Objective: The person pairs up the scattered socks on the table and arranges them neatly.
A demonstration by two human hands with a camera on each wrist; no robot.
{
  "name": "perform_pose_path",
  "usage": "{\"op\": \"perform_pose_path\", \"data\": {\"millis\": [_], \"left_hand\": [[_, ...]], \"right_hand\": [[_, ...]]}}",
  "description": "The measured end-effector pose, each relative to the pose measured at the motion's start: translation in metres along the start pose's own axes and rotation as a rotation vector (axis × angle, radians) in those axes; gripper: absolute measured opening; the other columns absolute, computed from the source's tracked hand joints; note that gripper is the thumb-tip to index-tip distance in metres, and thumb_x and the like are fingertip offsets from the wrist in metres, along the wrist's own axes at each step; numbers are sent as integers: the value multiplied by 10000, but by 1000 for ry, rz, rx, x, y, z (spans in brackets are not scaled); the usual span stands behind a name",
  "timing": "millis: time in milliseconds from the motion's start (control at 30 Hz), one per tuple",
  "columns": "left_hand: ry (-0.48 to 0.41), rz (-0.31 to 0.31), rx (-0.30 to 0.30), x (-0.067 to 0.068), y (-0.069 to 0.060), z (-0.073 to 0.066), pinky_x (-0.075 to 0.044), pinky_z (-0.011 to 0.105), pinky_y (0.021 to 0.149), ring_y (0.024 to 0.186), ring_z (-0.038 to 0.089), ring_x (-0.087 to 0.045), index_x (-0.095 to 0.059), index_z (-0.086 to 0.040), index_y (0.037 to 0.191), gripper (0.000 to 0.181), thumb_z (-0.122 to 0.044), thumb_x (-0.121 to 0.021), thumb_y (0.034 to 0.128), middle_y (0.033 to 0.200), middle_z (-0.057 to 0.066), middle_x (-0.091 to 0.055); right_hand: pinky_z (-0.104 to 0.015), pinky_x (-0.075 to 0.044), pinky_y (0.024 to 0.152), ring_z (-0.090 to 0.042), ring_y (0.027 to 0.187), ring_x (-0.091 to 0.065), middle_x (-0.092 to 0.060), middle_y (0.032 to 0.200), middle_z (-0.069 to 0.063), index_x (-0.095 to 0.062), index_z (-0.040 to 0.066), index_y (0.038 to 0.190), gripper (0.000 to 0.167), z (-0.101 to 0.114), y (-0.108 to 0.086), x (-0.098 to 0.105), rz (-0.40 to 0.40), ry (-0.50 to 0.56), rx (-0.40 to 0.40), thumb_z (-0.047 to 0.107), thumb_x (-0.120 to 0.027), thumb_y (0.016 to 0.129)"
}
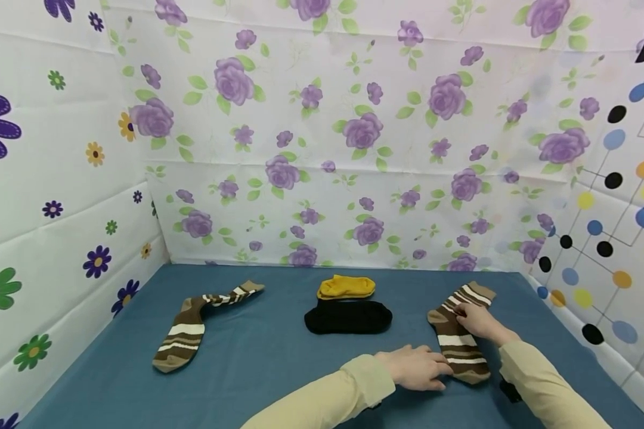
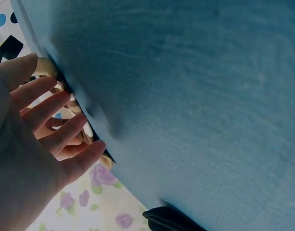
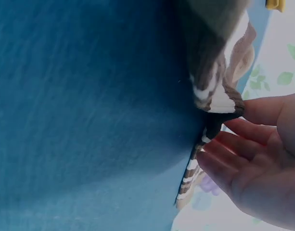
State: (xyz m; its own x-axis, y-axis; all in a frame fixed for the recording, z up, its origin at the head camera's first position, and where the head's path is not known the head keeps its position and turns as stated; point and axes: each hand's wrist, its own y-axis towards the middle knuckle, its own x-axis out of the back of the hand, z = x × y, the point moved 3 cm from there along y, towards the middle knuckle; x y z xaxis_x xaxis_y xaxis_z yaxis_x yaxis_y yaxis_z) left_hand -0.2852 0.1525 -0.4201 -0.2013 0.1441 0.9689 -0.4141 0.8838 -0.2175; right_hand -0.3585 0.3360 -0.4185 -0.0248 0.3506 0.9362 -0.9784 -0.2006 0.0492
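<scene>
A brown, tan and white striped sock (image 1: 458, 341) lies at the right of the table, its toe toward me. My right hand (image 1: 480, 322) is on its ankle part, and in the right wrist view the thumb and fingers (image 3: 257, 132) pinch a raised fold of the striped sock (image 3: 219, 91). Beside the toe, my left hand (image 1: 415, 367) lies low over the cloth with fingers spread; the fingertips reach the toe edge, though firm contact cannot be told. A matching striped sock (image 1: 181, 339) lies at the left, its leg part twisted and narrow.
A folded yellow sock (image 1: 346, 287) lies at the back middle, just behind a black sock (image 1: 349, 317). Blue cloth (image 1: 268, 369) covers the table. Patterned sheets (image 1: 322, 137) stand as walls at the back and both sides.
</scene>
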Motion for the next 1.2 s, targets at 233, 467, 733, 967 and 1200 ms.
{"op": "perform_pose_path", "data": {"millis": [233,467,733,967,1200], "left_hand": [[22,14,-31,0,1,-5,-278,311,964,1204,2,-284,-422,-330,1339,407,-386,-443,937,1329,-207,-337],[92,-130,-2,4,0,7,-387,203,807,1032,20,-438,-511,-261,1265,355,-376,-476,931,1188,-137,-467],[186,-322,198,8,3,31,-407,189,648,893,87,-467,-562,-185,1161,312,-365,-536,907,1032,-63,-479],[160,-258,280,6,13,40,-427,249,740,1043,101,-453,-543,-223,1187,308,-366,-522,915,1152,-85,-462],[150,-228,310,6,18,46,-429,284,771,1046,111,-461,-546,-228,1211,282,-278,-503,938,1184,-84,-474]], "right_hand": [[-467,-431,753,-406,971,-515,-532,1076,-276,-519,-137,1132,277,11,0,0,69,52,86,1,-516,892],[-435,-452,712,-367,921,-544,-555,1031,-236,-533,-114,1110,256,15,-1,3,68,109,93,29,-528,898],[-329,-429,545,-169,633,-525,-557,750,-41,-601,-31,895,76,30,-8,12,-61,109,87,26,-552,884],[-306,-421,469,-203,535,-524,-529,618,-55,-583,-1,797,109,50,-19,11,125,201,117,44,-552,892],[-367,-453,484,-228,536,-539,-536,625,-68,-581,14,815,94,59,-28,8,274,214,142,61,-558,893]]}}
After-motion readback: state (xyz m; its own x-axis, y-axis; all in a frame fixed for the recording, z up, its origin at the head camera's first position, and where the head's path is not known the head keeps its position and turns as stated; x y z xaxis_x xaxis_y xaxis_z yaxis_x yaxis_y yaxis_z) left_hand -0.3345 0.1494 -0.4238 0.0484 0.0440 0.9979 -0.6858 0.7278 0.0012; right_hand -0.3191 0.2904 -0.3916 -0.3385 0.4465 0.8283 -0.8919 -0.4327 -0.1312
